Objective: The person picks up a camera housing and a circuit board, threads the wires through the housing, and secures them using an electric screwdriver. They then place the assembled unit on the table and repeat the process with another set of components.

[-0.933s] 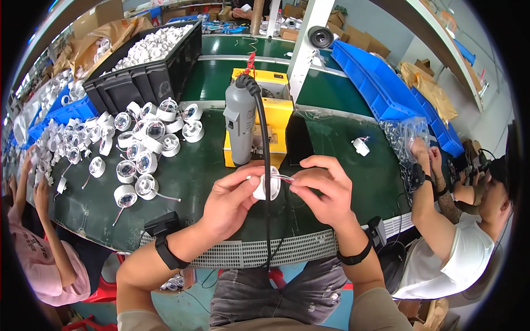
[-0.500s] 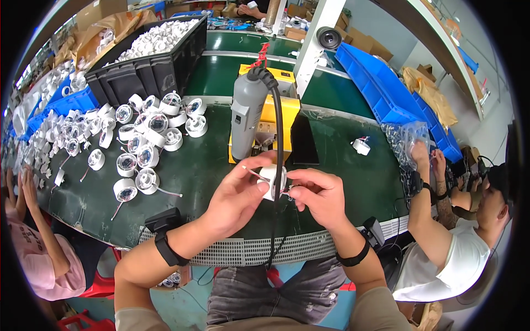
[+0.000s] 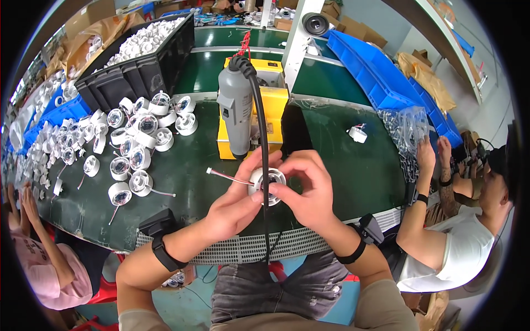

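Note:
Between my two hands is a small round white plastic housing (image 3: pixel 256 177), its open face turned upward and a dark part inside it. My left hand (image 3: pixel 236 203) grips its left side, with the thumb at the lower rim. My right hand (image 3: pixel 310 192) holds the right side, its thumb pressing at the opening and its fingers curled round behind. From the housing a thin wire lead (image 3: pixel 229 177) runs out leftward to a small white connector (image 3: pixel 208 170). A black cable (image 3: pixel 259 116) hangs in front of the housing and hides part of it.
A grey cylindrical tool (image 3: pixel 236 110) stands before a yellow machine (image 3: pixel 279 103). Similar housings (image 3: pixel 120 168) lie heaped at left, below a black crate (image 3: pixel 130 74) of white parts. One housing (image 3: pixel 358 133) sits at right, near blue trays (image 3: pixel 375 71). Co-workers sit on both sides.
The housing has been turned so its open face shows, and its wire lead now points left. My right hand has moved from the wires to the housing, thumb at the opening.

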Tool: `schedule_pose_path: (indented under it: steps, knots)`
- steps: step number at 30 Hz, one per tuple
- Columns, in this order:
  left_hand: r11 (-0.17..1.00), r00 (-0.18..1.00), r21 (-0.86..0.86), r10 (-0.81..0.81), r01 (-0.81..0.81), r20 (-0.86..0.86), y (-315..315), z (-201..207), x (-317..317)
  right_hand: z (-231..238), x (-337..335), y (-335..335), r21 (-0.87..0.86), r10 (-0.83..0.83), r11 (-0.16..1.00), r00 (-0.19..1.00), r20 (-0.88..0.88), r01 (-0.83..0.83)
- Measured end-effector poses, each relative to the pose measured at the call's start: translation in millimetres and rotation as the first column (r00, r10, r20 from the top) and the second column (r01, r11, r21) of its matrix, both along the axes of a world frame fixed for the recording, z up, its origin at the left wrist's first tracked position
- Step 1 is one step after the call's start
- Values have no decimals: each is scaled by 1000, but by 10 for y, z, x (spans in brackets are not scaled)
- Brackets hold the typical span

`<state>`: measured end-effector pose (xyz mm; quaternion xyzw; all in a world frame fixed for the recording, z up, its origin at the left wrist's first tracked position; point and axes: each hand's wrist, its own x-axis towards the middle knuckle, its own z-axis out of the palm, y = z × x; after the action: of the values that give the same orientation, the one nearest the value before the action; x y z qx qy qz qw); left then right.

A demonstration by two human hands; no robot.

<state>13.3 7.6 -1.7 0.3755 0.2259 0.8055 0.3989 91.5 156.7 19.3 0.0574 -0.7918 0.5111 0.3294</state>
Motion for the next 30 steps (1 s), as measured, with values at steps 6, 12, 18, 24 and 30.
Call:
schedule_pose_path:
  steps: [6,12,18,24,30]
  knots:
    - [863,943,-435,125,-257,-309,-14,-28,-79,-66,-68,130,-70,84,995,972,220,-70]
    - [751,975,-633,222,-188,-26,-6,-43,-156,81,-435,-40,233,-171,955,983,-65,181]
    - [731,978,-674,200,-104,67,-23,-115,-276,172,-847,-301,169,-56,984,998,13,53]
    - [707,957,-705,242,-59,162,8,-82,-309,511,-1098,-224,-267,-85,964,935,-344,-11]
    - [686,953,-726,249,-46,175,6,-92,-327,432,-1264,-204,-379,-185,923,938,-293,64]
